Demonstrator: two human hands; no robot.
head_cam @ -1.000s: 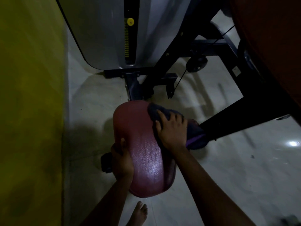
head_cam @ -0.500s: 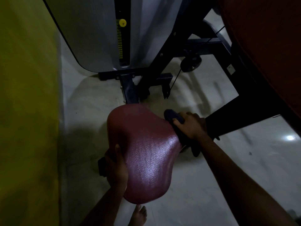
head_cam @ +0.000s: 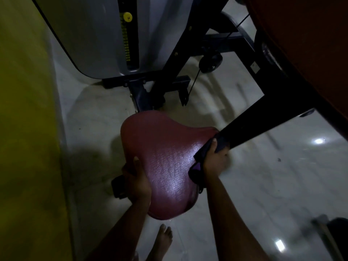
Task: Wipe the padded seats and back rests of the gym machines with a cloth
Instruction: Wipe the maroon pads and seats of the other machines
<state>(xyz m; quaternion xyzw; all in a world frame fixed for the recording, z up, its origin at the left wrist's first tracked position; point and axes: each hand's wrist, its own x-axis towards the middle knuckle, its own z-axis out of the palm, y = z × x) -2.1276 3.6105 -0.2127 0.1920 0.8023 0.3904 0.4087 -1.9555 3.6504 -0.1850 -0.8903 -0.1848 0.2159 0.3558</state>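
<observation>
A dark red padded seat (head_cam: 165, 157) of a gym machine fills the middle of the view, its textured top shining under the light. My left hand (head_cam: 136, 180) grips the seat's left edge, thumb on top and fingers under it. My right hand (head_cam: 214, 159) grips a dark cloth with a purple edge (head_cam: 199, 162) and presses it against the seat's right edge, where a black frame bar (head_cam: 263, 117) meets the pad. Part of the cloth hangs below the rim.
A grey weight-stack cover (head_cam: 105, 34) with a yellow pin (head_cam: 127, 16) stands behind the seat on a black base frame (head_cam: 150, 85). A yellow wall (head_cam: 24, 129) runs along the left. A large red pad (head_cam: 310, 44) overhangs at top right. My bare foot (head_cam: 162, 240) stands on the pale floor.
My right hand has carried the cloth from the top of the seat over to its right edge, then down along that side towards me. My left hand has kept its grip.
</observation>
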